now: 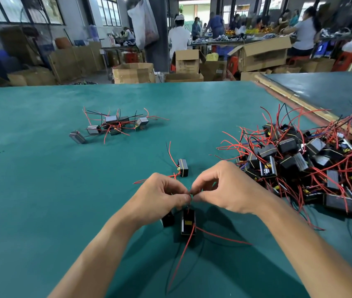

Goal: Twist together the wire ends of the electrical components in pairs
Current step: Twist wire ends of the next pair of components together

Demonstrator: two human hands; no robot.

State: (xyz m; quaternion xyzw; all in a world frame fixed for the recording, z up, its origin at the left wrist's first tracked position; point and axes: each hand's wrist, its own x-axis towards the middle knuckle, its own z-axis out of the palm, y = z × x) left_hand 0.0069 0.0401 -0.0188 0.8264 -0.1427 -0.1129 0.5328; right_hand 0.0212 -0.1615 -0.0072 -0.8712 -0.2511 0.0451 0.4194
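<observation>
We face a teal cloth-covered table (42, 190); beyond it we see open brown cardboard boxes (133, 73) and a hanging white plastic bag (144, 24).

Both hands, left (162, 196) and right (224, 188), pinch wire ends (190, 193) above two black components (188, 222) on green table (42, 190).

A factory assembly hall; green-covered worktable (42, 190) up front; stacks of cardboard boxes (133, 73) on the floor; workers (178, 37) lined along benches behind; big industrial windows (20, 9).
</observation>
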